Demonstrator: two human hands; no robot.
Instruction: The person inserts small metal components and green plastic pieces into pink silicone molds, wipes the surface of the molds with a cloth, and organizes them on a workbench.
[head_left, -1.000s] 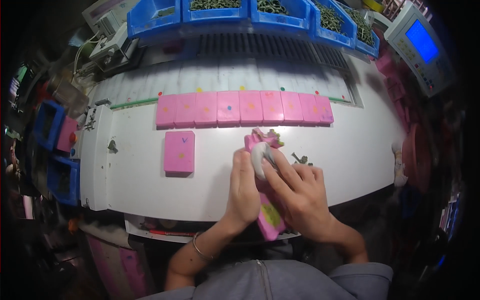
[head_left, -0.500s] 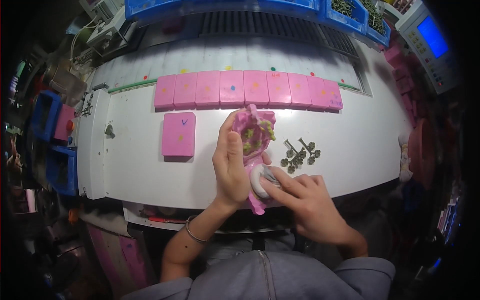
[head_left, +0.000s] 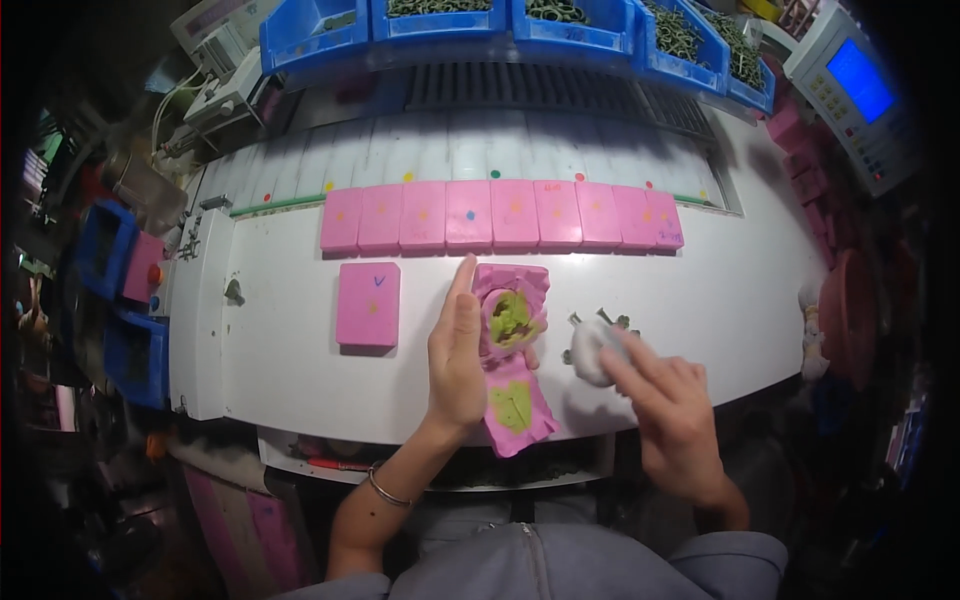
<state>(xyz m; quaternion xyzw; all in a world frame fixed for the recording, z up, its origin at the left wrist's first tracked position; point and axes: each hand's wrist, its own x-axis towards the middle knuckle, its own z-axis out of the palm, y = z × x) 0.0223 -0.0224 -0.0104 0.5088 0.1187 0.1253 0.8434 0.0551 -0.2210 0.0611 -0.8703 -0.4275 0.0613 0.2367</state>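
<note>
Upright along its left side, my left hand [head_left: 458,365] grips a pink rubber mould [head_left: 512,362] that is folded open into an upper and a lower flap. Yellow-green patches mark the inner faces of both flaps, with a hollow in the upper one. My right hand [head_left: 675,410], smeared by motion, holds a bundled white cloth [head_left: 595,352] in its fingertips, apart from the mould. Beneath and behind that cloth, small grey-green branched pieces [head_left: 625,322] lie on the white table [head_left: 285,390], partly hidden.
Across the table runs a row of pink blocks [head_left: 470,215], and a single pink block [head_left: 368,305] lies nearer, left of my hands. Blue bins [head_left: 440,25] with small green pieces line the back above a dark grille [head_left: 540,90]. A device with a blue screen [head_left: 860,80] stands far right.
The white cloth in my right hand has left the mould's lower flap and moved right, over the small pieces. More of the mould's green-patched inside shows. The view has tilted up to the bins.
</note>
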